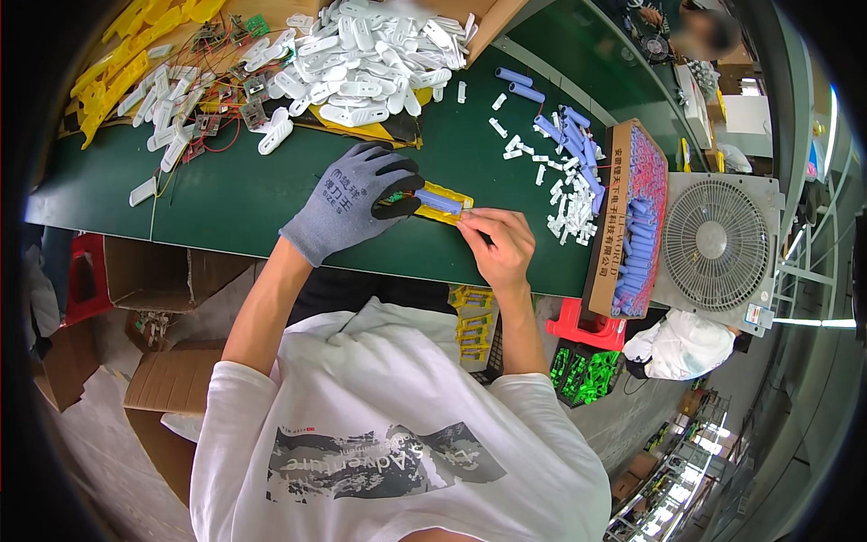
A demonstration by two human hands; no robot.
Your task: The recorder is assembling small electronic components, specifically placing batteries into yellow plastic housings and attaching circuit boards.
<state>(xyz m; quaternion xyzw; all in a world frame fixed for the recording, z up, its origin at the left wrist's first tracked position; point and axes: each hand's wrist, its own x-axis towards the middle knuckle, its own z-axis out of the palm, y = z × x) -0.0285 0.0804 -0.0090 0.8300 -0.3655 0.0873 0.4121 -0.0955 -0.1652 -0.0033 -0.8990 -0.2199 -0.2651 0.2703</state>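
Observation:
My left hand (357, 200) wears a grey glove with black fingers, closed around the left end of a yellow plastic casing (461, 198) held just above the green bench. A blue cylindrical battery cell (440, 200) lies lengthwise inside the casing; something green shows under the gloved fingers, mostly hidden. My bare right hand (502, 242) pinches at the right end of the casing, thumb and fingertip together. Whatever small piece sits between them cannot be made out.
White plastic shells (361, 63) form a heap at the back, with wired green circuit boards (253, 113) and yellow casings (108, 99) to its left. Loose blue cells (573, 135) and small white parts (569, 208) lie right, beside a carton of cells (607, 226) and a fan (713, 239).

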